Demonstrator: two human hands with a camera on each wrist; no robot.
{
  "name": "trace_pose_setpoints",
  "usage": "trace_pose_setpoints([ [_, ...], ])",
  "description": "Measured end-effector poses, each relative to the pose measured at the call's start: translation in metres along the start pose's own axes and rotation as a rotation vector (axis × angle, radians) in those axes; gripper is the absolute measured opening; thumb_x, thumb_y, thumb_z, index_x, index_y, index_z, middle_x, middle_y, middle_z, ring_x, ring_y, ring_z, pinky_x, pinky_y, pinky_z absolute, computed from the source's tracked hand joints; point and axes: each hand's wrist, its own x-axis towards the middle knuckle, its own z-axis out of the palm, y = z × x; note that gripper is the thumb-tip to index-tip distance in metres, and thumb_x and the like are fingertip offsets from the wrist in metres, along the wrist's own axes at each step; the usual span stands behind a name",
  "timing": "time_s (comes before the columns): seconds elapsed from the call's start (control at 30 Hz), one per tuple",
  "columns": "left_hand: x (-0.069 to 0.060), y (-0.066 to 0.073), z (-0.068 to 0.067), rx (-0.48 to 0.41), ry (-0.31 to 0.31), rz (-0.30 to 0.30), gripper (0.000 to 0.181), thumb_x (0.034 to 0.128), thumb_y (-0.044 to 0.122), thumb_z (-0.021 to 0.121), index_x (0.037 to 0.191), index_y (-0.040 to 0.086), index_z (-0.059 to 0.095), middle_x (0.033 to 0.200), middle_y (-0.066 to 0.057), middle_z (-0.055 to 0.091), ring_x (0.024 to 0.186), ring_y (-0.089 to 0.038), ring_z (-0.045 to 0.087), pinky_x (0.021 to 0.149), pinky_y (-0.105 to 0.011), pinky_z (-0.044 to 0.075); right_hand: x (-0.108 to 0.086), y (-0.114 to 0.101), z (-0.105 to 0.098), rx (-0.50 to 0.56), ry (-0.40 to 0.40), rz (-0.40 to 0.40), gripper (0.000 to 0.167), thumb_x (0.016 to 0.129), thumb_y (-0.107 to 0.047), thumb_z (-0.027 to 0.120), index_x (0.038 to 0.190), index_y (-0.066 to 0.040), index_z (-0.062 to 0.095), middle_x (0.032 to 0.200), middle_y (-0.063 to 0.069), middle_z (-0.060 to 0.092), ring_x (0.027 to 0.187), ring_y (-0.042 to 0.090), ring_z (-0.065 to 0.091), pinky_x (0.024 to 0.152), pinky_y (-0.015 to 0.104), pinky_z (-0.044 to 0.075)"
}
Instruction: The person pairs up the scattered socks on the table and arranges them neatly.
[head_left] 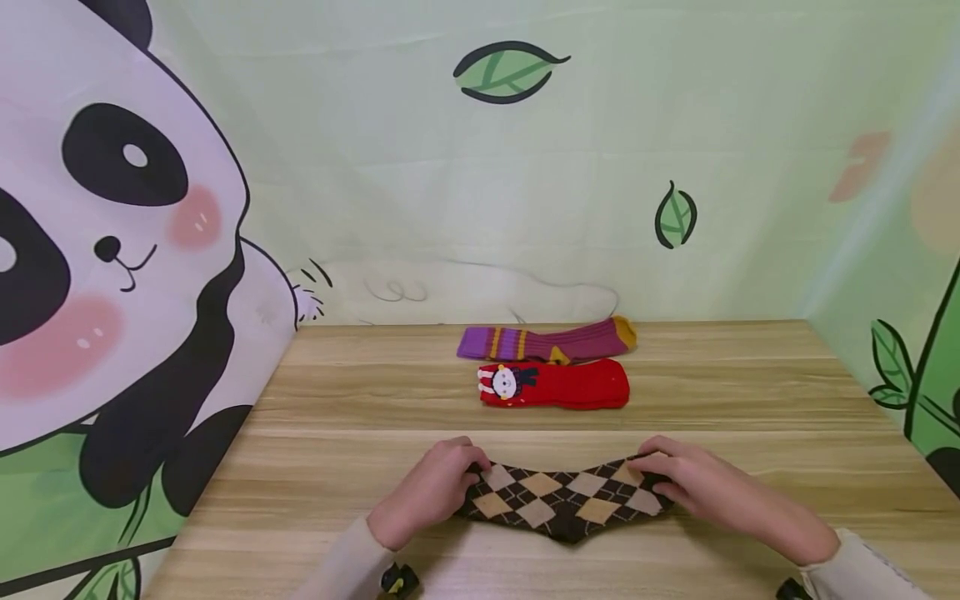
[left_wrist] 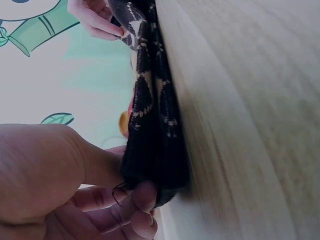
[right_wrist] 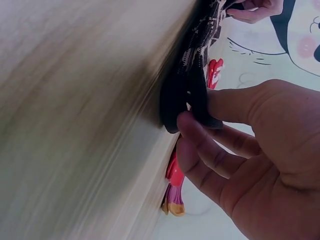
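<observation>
A black argyle sock (head_left: 564, 497) with tan and grey diamonds stretches between both hands near the front of the table. Its heel points toward the person. My left hand (head_left: 441, 483) pinches the left end between thumb and fingers; the left wrist view shows that dark end (left_wrist: 156, 160) up close. At the other end my right hand (head_left: 693, 482) pinches the sock, its thumb and fingertips on the dark fabric (right_wrist: 187, 100) in the right wrist view. The sock looks doubled in layers at both ends.
Beyond the argyle sock lies a red sock (head_left: 577, 385) with a white animal figure. Behind it, a purple and mustard sock (head_left: 547, 343) lies near the back edge of the wooden table (head_left: 360, 383). A panda-printed backdrop (head_left: 360, 167) stands behind and at the sides.
</observation>
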Motion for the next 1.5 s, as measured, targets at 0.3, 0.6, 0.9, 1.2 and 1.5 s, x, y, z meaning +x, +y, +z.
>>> trace_pose_setpoints([
  [0.3, 0.0, -0.004, 0.003, 0.025, 0.003, 0.007, 0.016, 0.088, -0.006, 0.075, 0.101, 0.003, 0.077, 0.097, -0.007, 0.068, 0.09, -0.02, 0.067, 0.081, -0.03, 0.058, 0.0, -0.001, 0.0, -0.015, -0.055, 0.062, 0.039, 0.084, 0.003, 0.08, 0.121, -0.004, 0.073, 0.119, 0.007, 0.065, 0.099, 0.019, 0.068, 0.081, 0.033, 0.06],
  [0.6, 0.001, -0.005, 0.003, 0.041, 0.0, 0.013, 0.015, 0.0889, -0.004, 0.075, 0.102, 0.003, 0.076, 0.097, -0.007, 0.067, 0.089, -0.019, 0.067, 0.08, -0.03, 0.058, -0.002, 0.003, 0.001, -0.017, -0.074, 0.086, 0.04, 0.085, 0.002, 0.079, 0.123, -0.006, 0.073, 0.121, 0.007, 0.065, 0.102, 0.02, 0.068, 0.082, 0.035, 0.06],
  [0.9, 0.001, -0.004, 0.001, 0.091, 0.011, 0.04, 0.011, 0.0901, 0.009, 0.079, 0.1, 0.005, 0.077, 0.096, -0.006, 0.067, 0.086, -0.017, 0.063, 0.077, -0.032, 0.056, -0.003, 0.001, -0.003, -0.049, -0.048, 0.067, 0.041, 0.085, -0.004, 0.082, 0.124, -0.012, 0.073, 0.12, 0.002, 0.065, 0.102, 0.017, 0.066, 0.08, 0.035, 0.06],
  [1.2, 0.001, 0.003, 0.0, 0.165, 0.071, 0.09, 0.027, 0.0885, 0.021, 0.083, 0.11, 0.006, 0.076, 0.105, -0.006, 0.069, 0.098, -0.022, 0.063, 0.088, -0.041, 0.054, 0.003, -0.006, -0.006, -0.132, 0.025, -0.015, 0.037, 0.083, -0.015, 0.085, 0.119, -0.018, 0.076, 0.124, 0.006, 0.067, 0.111, 0.026, 0.061, 0.088, 0.046, 0.057],
  [1.5, 0.002, 0.013, -0.002, 0.133, 0.009, 0.146, 0.044, 0.0844, 0.027, 0.087, 0.12, 0.007, 0.073, 0.115, -0.005, 0.068, 0.103, -0.017, 0.062, 0.092, -0.034, 0.055, 0.012, -0.018, -0.003, -0.091, 0.069, -0.134, 0.036, 0.083, -0.015, 0.084, 0.118, -0.012, 0.075, 0.119, 0.004, 0.069, 0.106, 0.021, 0.063, 0.086, 0.041, 0.058],
])
